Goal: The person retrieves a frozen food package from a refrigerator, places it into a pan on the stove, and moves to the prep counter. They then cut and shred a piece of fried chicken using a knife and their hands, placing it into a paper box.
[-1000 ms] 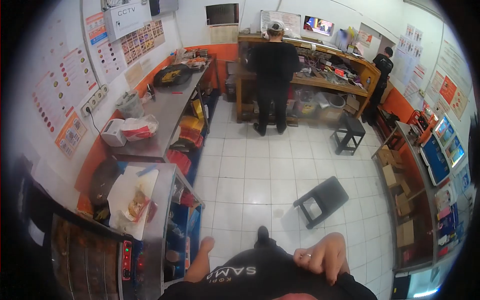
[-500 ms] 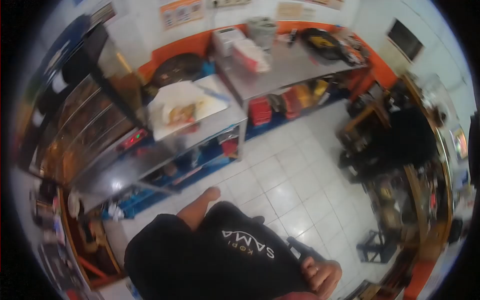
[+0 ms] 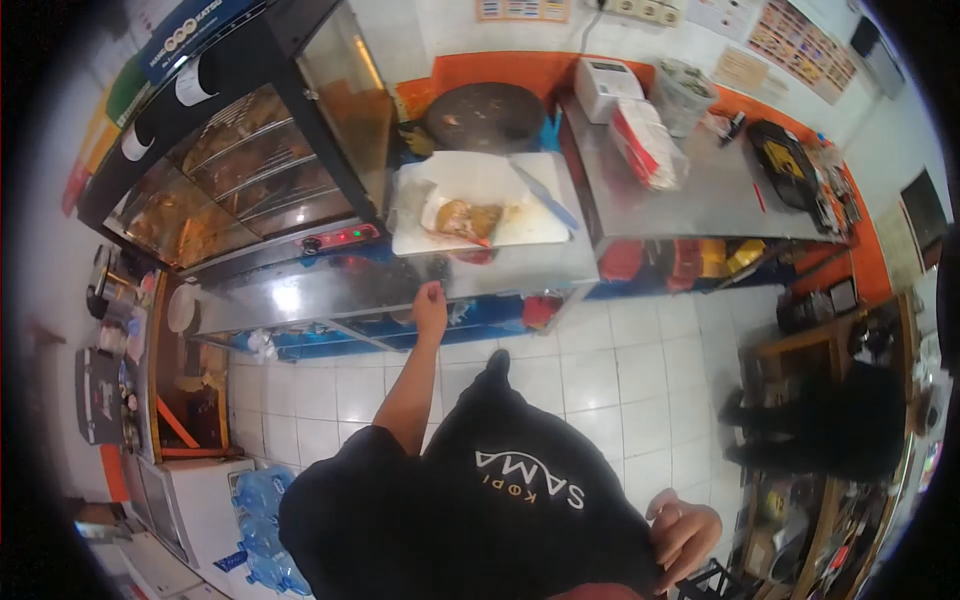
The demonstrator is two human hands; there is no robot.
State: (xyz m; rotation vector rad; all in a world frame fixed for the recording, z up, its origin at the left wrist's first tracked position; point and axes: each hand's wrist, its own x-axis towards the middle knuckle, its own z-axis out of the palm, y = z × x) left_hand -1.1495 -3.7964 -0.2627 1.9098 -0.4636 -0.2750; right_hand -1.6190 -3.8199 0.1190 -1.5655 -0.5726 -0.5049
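My left hand (image 3: 430, 300) is at the front edge of the steel table (image 3: 345, 285), its fingers drawn together and nothing visible in them. Beyond it lies a white cutting board (image 3: 520, 228) with paper and a piece of browned food (image 3: 465, 218) on top. A knife with a blue handle (image 3: 555, 208) rests along the board's right side. My right hand (image 3: 685, 535) is low at the right, beside my black shirt, with curled fingers and nothing seen in them.
A glass-fronted warming cabinet (image 3: 250, 170) stands left of the board, a dark round pan (image 3: 487, 117) behind it. The second steel table (image 3: 700, 190) holds a white device and a plastic tub (image 3: 682, 97). A person in black (image 3: 850, 425) stands at the right. Blue bottles (image 3: 265, 530) are lower left.
The view has swung left, bringing the cabinet and board in front of me. My left hand has come up to the table edge. My right hand stays low with curled fingers.
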